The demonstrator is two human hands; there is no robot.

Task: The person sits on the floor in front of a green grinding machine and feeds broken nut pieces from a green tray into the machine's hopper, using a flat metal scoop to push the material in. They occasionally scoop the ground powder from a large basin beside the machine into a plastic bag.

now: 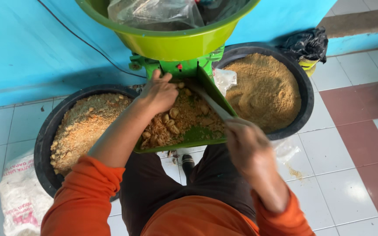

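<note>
Centrally, the left hand (pixel 159 93) lies palm down with fingers curled together into the pile of nuts and crumbs (pixel 181 122), its fingertips toward twelve o'clock at the throat of the green grinder (pixel 184 67). At four o'clock from it, the right hand (pixel 246 144), blurred, is closed around the handle of a flat pale scraper (pixel 211 102), whose blade runs up toward eleven o'clock into the same pile. The pile sits in a green chute tray (pixel 197 136) sloping down from the grinder toward six o'clock, whole nuts lying mainly at its lower left. Above, at twelve o'clock, a green bowl-shaped hopper (pixel 171 43) holds a clear plastic bag (pixel 154 13). At nine o'clock of the tray stands a black tub (pixel 44 135) of coarse crumbs and nuts; at three o'clock a second black tub (pixel 303 94) holds fine brown meal. Orange sleeves (pixel 84 196) cover both forearms. A white sack (pixel 20 196) lies at eight o'clock on the tiled floor (pixel 329 175); a black bag (pixel 307 43) sits at two o'clock against the blue wall (pixel 22 43).
</note>
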